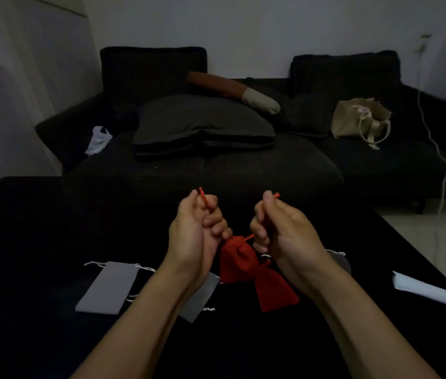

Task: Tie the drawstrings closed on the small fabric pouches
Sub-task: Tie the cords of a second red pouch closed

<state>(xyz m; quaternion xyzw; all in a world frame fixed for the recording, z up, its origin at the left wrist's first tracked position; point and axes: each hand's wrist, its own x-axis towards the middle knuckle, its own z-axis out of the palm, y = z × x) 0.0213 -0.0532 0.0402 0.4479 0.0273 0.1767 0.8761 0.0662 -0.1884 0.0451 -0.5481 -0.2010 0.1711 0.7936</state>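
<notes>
A small red pouch (236, 259) hangs between my hands above the black table (38, 228), its neck gathered. My left hand (198, 229) grips one red drawstring, whose end (202, 193) sticks out above the fist. My right hand (277, 227) grips the other red drawstring, its end (276, 195) showing above the fingers. A second red pouch (275, 289) lies on the table just below. A flat grey pouch (108, 287) with white strings lies at the left. Another grey pouch (201, 299) is partly hidden under my left forearm, and a third (340, 262) peeks out behind my right wrist.
A white folded item (429, 291) lies near the table's right edge. Behind the table stands a black sofa (243, 165) with dark cushions (202, 124), a beige tote bag (359, 119) and a white plastic bag (98, 140). A white cable (435, 143) hangs at the right.
</notes>
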